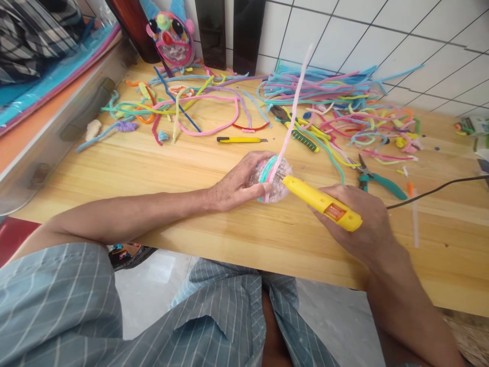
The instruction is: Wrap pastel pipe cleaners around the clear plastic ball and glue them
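Observation:
My left hand (244, 183) is wrapped round a clear, crinkled ball (281, 191) with turquoise and pink bands across it. From the ball a pale pink pipe cleaner (292, 120) sticks up, its lower end lying along the bands near my thumb. In my right hand (357, 221) is a yellow hot glue gun (317, 200) with an orange-red switch window. The glue gun's metal nozzle points left and meets the ball beside the pipe cleaner; whether glue is coming out I cannot make out.
A yellow utility knife (241, 139), green-handled pliers (304, 140) and teal-handled pliers (387, 184) lie beyond my hands. Pipe cleaners (321, 86) are heaped along the tiled wall. A finished-looking pipe-cleaner figure (173, 43) stands at the back. A black cord (439, 186) runs right.

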A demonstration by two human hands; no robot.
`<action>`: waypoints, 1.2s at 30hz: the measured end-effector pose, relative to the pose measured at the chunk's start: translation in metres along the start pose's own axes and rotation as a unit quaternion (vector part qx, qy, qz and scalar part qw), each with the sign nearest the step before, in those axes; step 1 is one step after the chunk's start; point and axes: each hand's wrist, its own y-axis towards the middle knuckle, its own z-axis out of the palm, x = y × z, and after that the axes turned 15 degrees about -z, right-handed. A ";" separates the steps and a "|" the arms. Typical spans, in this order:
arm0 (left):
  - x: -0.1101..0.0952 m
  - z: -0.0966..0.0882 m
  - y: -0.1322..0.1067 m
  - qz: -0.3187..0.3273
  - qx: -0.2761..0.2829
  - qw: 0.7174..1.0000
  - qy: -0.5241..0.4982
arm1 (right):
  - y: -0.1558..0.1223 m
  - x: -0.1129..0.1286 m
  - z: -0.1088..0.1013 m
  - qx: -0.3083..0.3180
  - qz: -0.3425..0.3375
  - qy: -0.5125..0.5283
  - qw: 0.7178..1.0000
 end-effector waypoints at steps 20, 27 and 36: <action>-0.001 0.000 0.000 0.002 -0.001 1.000 -0.005 | 0.000 0.002 -0.003 0.011 0.009 0.003 1.000; -0.001 0.000 0.000 0.000 0.000 1.000 -0.003 | -0.002 0.000 -0.002 0.007 0.037 0.026 0.999; -0.002 -0.001 0.000 -0.018 0.001 1.000 0.001 | -0.002 0.001 -0.001 -0.013 0.062 0.029 0.998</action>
